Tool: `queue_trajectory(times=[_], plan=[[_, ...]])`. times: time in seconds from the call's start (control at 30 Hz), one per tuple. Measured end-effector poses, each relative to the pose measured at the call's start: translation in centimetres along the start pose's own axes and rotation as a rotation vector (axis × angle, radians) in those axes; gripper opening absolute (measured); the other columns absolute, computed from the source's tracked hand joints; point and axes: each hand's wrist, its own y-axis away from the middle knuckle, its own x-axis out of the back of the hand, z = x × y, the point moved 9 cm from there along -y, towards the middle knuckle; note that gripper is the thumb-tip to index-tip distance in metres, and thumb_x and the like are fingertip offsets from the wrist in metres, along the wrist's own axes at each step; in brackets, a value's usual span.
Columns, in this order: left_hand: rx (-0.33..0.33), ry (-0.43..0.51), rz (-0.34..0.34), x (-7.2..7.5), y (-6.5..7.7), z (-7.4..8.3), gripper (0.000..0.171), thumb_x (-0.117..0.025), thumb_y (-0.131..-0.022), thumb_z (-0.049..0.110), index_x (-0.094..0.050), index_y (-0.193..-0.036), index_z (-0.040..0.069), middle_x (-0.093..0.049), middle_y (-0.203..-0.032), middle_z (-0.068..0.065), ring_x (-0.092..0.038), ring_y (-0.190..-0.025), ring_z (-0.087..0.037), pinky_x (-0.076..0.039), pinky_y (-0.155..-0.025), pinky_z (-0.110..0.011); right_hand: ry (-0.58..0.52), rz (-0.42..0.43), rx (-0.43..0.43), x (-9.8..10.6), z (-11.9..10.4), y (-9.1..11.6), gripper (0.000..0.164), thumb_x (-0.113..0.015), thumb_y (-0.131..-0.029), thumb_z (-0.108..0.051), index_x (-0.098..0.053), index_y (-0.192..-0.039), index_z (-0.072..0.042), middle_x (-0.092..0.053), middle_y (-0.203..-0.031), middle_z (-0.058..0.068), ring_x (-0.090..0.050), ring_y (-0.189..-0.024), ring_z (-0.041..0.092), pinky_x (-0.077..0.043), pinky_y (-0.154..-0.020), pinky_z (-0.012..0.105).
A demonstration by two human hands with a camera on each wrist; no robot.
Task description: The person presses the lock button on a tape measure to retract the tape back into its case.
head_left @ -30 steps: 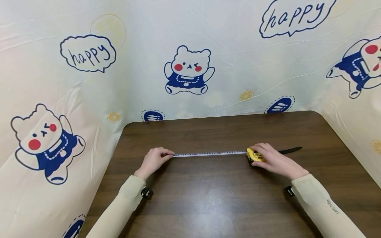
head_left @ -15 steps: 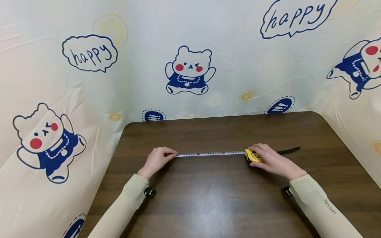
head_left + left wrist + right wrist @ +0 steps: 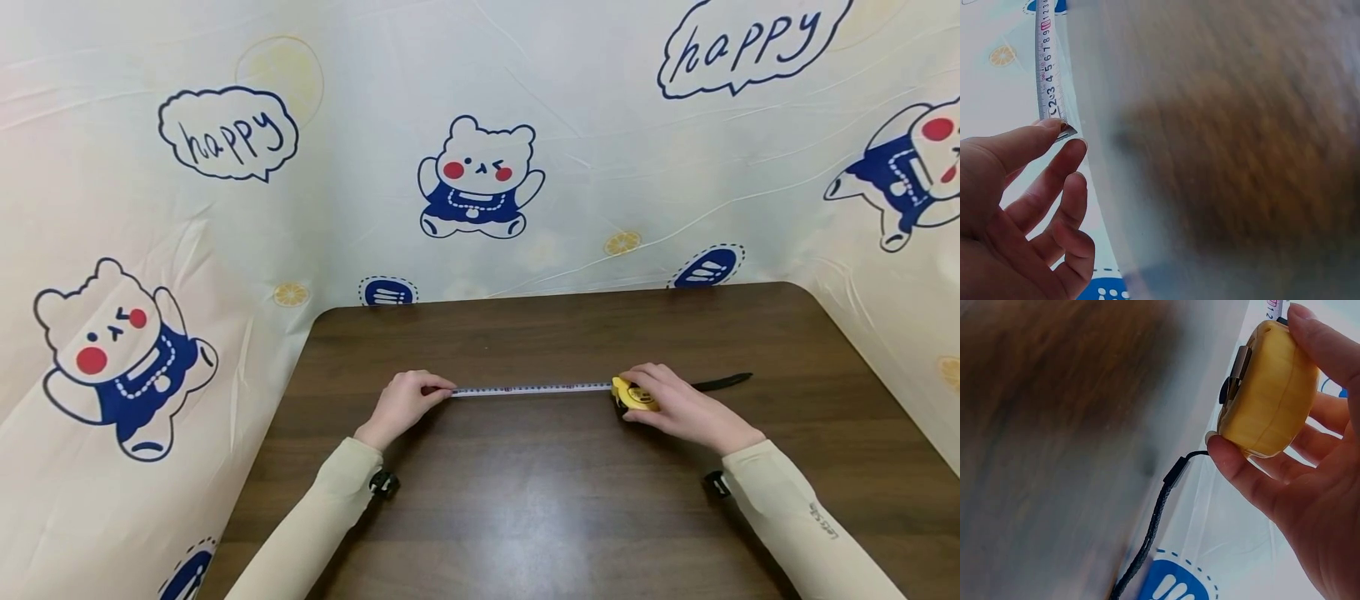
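Note:
A yellow tape measure is gripped by my right hand, its case held between thumb and fingers in the right wrist view. From its mouth the white blade runs straight left across to my left hand. There, in the left wrist view, thumb and index finger pinch the metal end hook, and the other fingers curl loosely below. Printed numbers face up along the blade. Behind the right hand trails a black wrist strap, attached to the case by a thin loop.
Both hands work over a brown wooden table with rounded far corners. A pale curtain with printed bears and lettering hangs close behind and along both sides. Each sleeve carries a small black wrist camera, one at the left.
My hands have come closer together: the left moved right with the hook, the right moved slightly left with the case. The exposed blade is shorter, and the strap shifted left along with the case.

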Motion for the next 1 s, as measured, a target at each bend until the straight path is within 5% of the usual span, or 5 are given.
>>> queue_trajectory(times=[1.0], plan=[[-0.010, 0.022, -0.017, -1.6, -1.0, 1.8, 0.013, -0.078, -0.095, 0.018, -0.084, -0.107, 0.020, -0.078, -0.104, 0.003, -0.071, -0.095, -0.016, -0.058, -0.087, -0.043, -0.004, -0.004, 0.001, -1.0, -0.4, -0.8, 0.056, -0.078, -0.095, -0.030, -0.060, -0.139, -0.001, -0.061, -0.131, 0.012, -0.056, -0.114, 0.023, -0.052, -0.095, 0.048]])
